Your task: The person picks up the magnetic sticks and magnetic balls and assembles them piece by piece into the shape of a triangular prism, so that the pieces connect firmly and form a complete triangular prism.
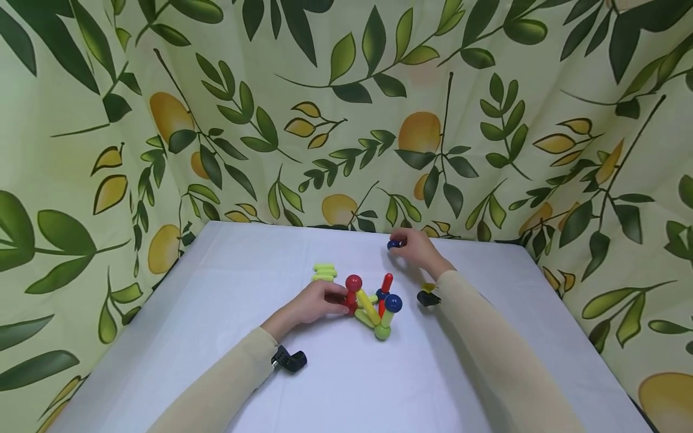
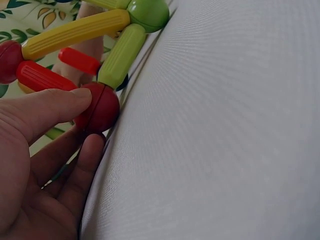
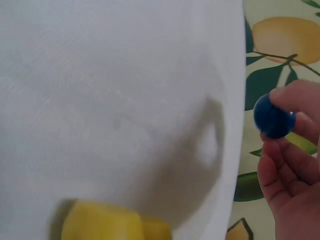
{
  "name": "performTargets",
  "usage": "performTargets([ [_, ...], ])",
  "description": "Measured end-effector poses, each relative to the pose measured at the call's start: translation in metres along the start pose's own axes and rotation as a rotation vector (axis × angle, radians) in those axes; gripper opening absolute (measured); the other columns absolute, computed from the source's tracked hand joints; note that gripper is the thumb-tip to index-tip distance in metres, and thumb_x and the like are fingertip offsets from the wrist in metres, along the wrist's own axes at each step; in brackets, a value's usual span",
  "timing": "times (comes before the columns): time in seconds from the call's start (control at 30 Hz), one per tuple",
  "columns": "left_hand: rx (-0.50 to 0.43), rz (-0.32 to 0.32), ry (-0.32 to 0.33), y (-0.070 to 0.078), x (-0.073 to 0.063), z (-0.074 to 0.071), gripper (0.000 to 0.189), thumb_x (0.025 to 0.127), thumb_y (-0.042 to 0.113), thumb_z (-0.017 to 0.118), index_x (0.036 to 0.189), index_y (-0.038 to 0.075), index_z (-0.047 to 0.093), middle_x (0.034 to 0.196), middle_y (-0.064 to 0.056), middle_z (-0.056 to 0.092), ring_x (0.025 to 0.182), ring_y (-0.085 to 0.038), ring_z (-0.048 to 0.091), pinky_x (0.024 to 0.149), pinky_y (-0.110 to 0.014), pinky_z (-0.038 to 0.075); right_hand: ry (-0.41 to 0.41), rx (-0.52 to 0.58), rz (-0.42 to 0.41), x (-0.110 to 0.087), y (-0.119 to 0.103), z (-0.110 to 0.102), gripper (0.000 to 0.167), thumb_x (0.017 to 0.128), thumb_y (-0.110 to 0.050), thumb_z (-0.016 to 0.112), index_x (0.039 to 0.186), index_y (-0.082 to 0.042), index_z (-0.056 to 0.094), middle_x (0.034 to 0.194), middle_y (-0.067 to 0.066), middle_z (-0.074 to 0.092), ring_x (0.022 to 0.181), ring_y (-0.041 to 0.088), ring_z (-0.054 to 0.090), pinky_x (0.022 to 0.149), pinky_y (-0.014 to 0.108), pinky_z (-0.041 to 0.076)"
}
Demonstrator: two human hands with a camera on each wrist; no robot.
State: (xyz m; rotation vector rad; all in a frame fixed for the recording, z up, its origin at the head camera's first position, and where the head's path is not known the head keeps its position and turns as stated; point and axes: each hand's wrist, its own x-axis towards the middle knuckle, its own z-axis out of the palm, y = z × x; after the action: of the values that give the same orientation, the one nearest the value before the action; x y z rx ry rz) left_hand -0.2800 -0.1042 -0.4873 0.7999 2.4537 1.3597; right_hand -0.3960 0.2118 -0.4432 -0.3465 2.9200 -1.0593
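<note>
A frame of magnetic balls and rods stands mid-table: red balls, yellow rod (image 1: pixel 368 308), light green rods, green ball (image 1: pixel 382 332) and a blue ball (image 1: pixel 393 302) atop an upright rod. My left hand (image 1: pixel 318 300) is at its left side, thumb and fingers pinching the lower red ball (image 2: pixel 102 107); a red rod (image 2: pixel 45 76) rises from there to the upper red ball (image 1: pixel 354 282). Toward the table's back, my right hand (image 1: pixel 415 248) pinches a loose blue ball (image 3: pixel 274 116) between thumb and fingertips, apart from the frame. In the head view the fingers partly cover that ball.
Several light green rods (image 1: pixel 323 272) lie behind the frame. A yellow piece (image 3: pixel 105 220) sits on the white cloth near my right wrist, partly cut off in the right wrist view. A leaf-patterned curtain (image 1: pixel 335 150) stands beyond the table's back edge.
</note>
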Motion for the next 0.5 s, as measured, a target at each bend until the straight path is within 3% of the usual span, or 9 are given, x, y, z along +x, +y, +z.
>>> performTargets([
  [0.2, -0.004, 0.024, -0.004, -0.001, 0.000, 0.002, 0.030, 0.095, 0.013, 0.086, 0.124, 0.006, 0.080, 0.115, 0.001, 0.077, 0.107, -0.017, 0.067, 0.099, -0.040, 0.054, 0.059, 0.053, -0.064, -0.018, -0.007, -0.016, 0.036, 0.103, -0.025, 0.077, 0.136, -0.012, 0.075, 0.118, 0.010, 0.073, 0.108, 0.031, 0.065, 0.089, 0.045, 0.058],
  [0.4, -0.001, 0.034, -0.005, 0.000, 0.001, 0.002, 0.029, 0.095, 0.012, 0.086, 0.123, 0.007, 0.080, 0.112, 0.003, 0.077, 0.105, -0.015, 0.067, 0.098, -0.038, 0.054, 0.103, 0.140, -0.132, -0.037, -0.021, -0.029, 0.043, 0.101, -0.018, 0.079, 0.143, -0.012, 0.069, 0.127, 0.012, 0.071, 0.110, 0.033, 0.067, 0.094, 0.048, 0.061],
  [0.5, -0.005, 0.033, -0.004, 0.001, 0.001, 0.002, 0.029, 0.095, 0.012, 0.085, 0.123, 0.007, 0.080, 0.112, 0.003, 0.077, 0.104, -0.015, 0.066, 0.097, -0.038, 0.054, 0.104, 0.163, -0.159, -0.046, -0.028, -0.032, 0.043, 0.100, -0.018, 0.081, 0.140, -0.010, 0.070, 0.123, 0.012, 0.072, 0.107, 0.031, 0.068, 0.092, 0.046, 0.061],
])
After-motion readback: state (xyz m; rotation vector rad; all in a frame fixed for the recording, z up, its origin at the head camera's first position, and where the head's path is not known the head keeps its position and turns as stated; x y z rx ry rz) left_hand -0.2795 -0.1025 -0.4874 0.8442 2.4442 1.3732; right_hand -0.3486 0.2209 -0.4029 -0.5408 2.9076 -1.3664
